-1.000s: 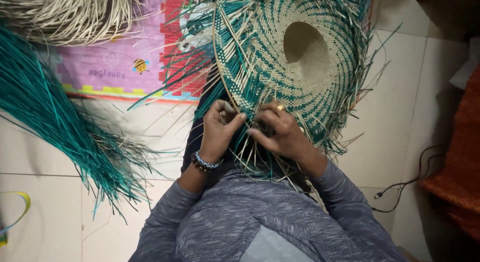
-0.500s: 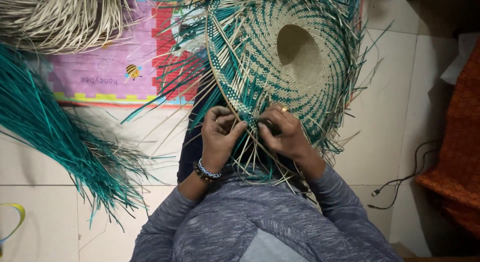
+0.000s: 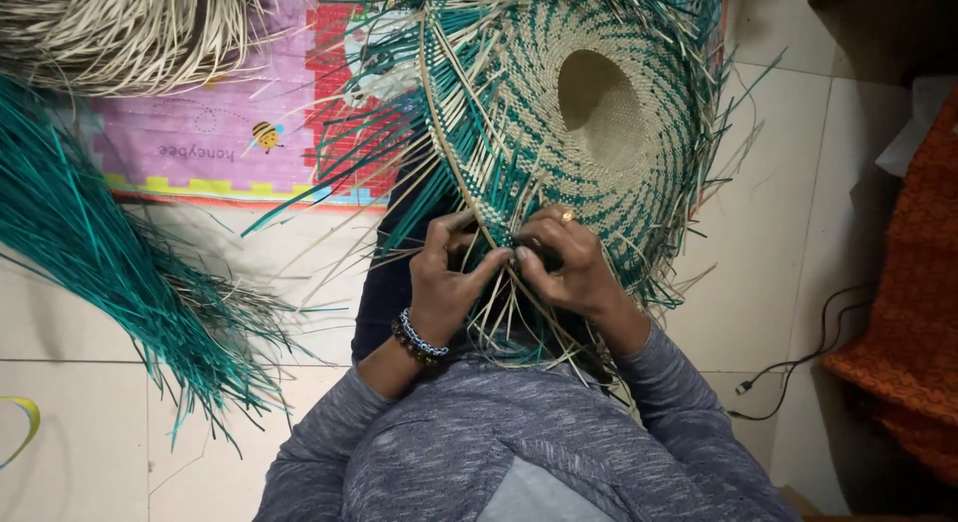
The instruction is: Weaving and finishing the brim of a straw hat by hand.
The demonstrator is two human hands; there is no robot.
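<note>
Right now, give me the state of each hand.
Left hand: closed, pinching strands at the woven hat edge.
Right hand: closed, gripping strands there too.

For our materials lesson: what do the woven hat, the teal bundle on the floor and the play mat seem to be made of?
Woven hat: thin flat straw-like strips, natural and teal-dyed, matte, loose ends bristling.
Teal bundle: apparently the same dyed strips, unwoven.
Play mat: probably foam or plastic, smooth with printed colours.

Teal strand bundle [image 3: 110, 272] crowds left; bare floor tiles [image 3: 768, 233] right.
</note>
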